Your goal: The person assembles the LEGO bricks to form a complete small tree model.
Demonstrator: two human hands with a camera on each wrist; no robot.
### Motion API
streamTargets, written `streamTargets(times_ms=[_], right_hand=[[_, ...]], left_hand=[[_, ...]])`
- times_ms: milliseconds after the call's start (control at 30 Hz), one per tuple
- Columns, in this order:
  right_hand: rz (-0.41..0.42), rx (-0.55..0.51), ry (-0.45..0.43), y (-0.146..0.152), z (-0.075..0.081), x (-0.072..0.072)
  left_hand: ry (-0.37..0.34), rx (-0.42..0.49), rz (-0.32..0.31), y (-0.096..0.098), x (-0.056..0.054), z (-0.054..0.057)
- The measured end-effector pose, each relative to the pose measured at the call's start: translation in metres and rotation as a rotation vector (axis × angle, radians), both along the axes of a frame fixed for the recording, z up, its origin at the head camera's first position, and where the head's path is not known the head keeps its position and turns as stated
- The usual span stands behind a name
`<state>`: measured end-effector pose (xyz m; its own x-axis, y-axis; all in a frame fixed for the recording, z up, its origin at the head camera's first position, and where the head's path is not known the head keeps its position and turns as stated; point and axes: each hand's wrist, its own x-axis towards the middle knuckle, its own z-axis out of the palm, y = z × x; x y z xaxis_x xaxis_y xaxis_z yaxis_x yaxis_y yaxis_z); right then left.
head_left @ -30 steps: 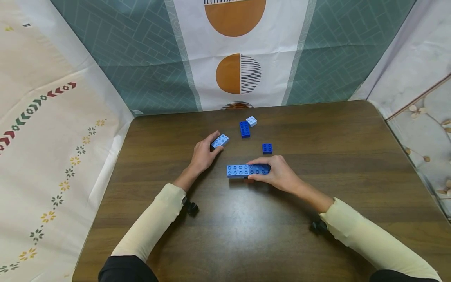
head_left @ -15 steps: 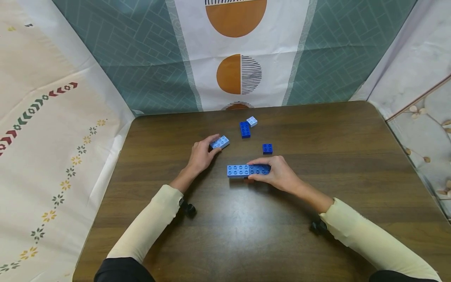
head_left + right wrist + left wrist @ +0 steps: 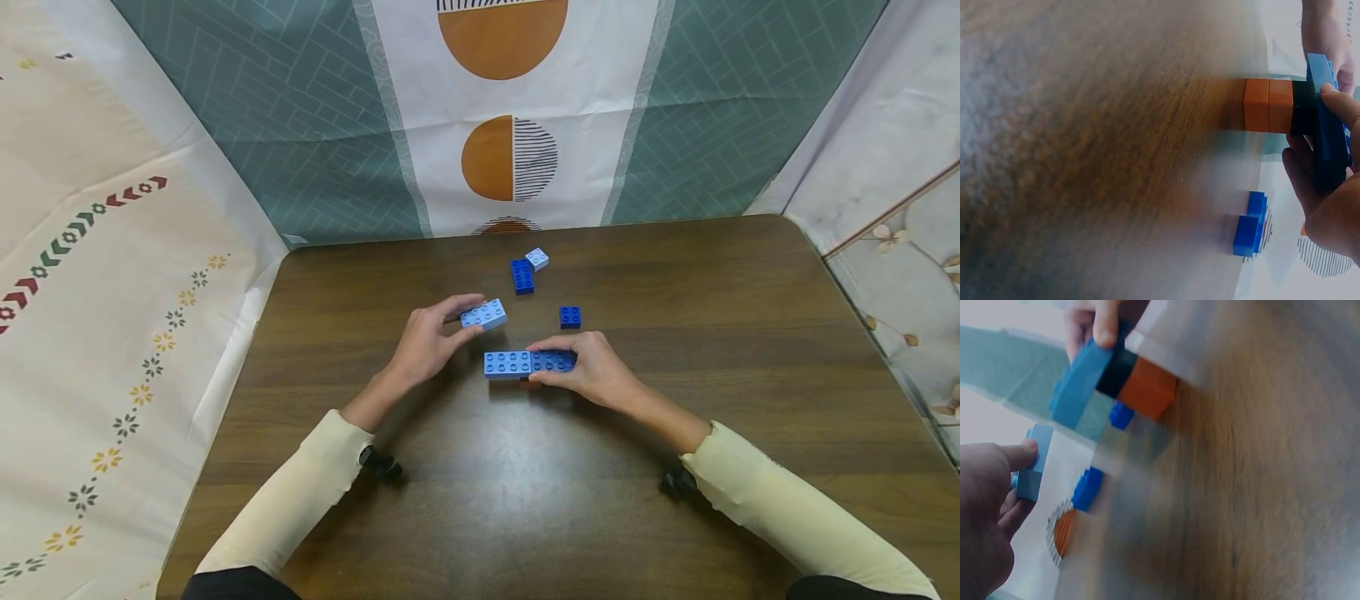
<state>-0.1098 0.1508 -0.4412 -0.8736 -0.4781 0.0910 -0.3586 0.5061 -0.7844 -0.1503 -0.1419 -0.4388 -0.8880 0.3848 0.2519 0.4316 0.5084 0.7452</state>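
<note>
Both grips grasping: left grip (image 3: 426,343) on a pale brick (image 3: 483,314), right grip (image 3: 591,368) on a stack's top

The left grip pinches the pale brick between thumb and fingers, holding it above the worktop (image 3: 480,500). The right grip, thumb and fingers on opposite long sides, grasps a mid-blue brick (image 3: 553,360). Left of the right grip, a light-blue brick (image 3: 507,364) meets that brick end to end, its 2 rows of studs facing up. Beneath these 2 bricks sit a dark block (image 3: 1303,107) and, below it, 2 orange blocks (image 3: 1257,105), stacked upright on the worktop.

Just beyond the right grip lies a small blue brick (image 3: 570,317). Farther out, beyond both grips, a long blue brick (image 3: 522,277) lies right beside a small pale brick (image 3: 537,259). A patterned cloth (image 3: 322,125) hangs behind the worktop, beyond both grips.
</note>
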Motion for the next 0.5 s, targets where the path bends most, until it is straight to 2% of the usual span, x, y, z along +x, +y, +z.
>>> streamTargets(times_ms=[267,500], right_hand=[[0.004,-0.001,0.005,0.0,-0.001,-0.001],[0.006,-0.024,0.007,0.001,-0.003,-0.001]], left_hand=[[0.021,0.028,-0.127,0.01,0.023,0.016],[0.031,0.022,-0.238,0.019,0.034,0.018]])
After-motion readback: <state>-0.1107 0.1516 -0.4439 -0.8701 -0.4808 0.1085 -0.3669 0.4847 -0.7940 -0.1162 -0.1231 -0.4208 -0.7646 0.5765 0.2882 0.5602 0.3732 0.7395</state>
